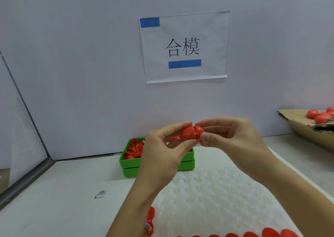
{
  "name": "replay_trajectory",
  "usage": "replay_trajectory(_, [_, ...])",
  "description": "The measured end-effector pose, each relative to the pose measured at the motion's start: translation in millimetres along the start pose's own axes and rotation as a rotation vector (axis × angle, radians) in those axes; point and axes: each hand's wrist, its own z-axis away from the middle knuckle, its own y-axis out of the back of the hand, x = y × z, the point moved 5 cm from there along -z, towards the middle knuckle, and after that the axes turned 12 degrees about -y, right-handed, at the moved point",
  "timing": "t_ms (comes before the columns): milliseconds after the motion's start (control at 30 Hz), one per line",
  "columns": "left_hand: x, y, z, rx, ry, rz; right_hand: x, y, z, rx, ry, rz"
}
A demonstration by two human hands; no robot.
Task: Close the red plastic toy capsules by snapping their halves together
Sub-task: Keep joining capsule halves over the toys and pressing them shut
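Note:
Both hands hold one red plastic capsule in the air above the green tray. My left hand pinches its left half between thumb and fingers. My right hand pinches the right half. The two halves meet at a visible seam with a thin gap. The green tray behind my left hand holds several loose red capsule halves. More red capsules line the bottom edge of the view.
A white bubble-wrap sheet covers the table under my forearms. A torn cardboard box at the right holds several closed red capsules. A small printed sachet lies on the table at the left. A paper sign hangs on the wall.

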Motion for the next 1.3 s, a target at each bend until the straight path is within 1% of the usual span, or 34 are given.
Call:
replay_trajectory(133, [0,1,0,-0.003,-0.016,-0.003,-2,-1,0,0.004,0.033,0.019])
replay_trajectory(367, [6,-2,0,-0.024,-0.029,0.024,-8,0,1,0.062,0.094,0.054])
replay_trajectory(700, [9,-3,-1,-0.007,-0.076,-0.063,-12,-3,5,0.113,0.141,0.13])
replay_trajectory(933, [9,-2,-2,0.007,-0.059,-0.081,-18,-2,7,0.073,0.166,0.162])
replay_trajectory(1300, [7,-2,0,0.029,-0.025,-0.136,-15,-1,6,0.088,0.141,0.194])
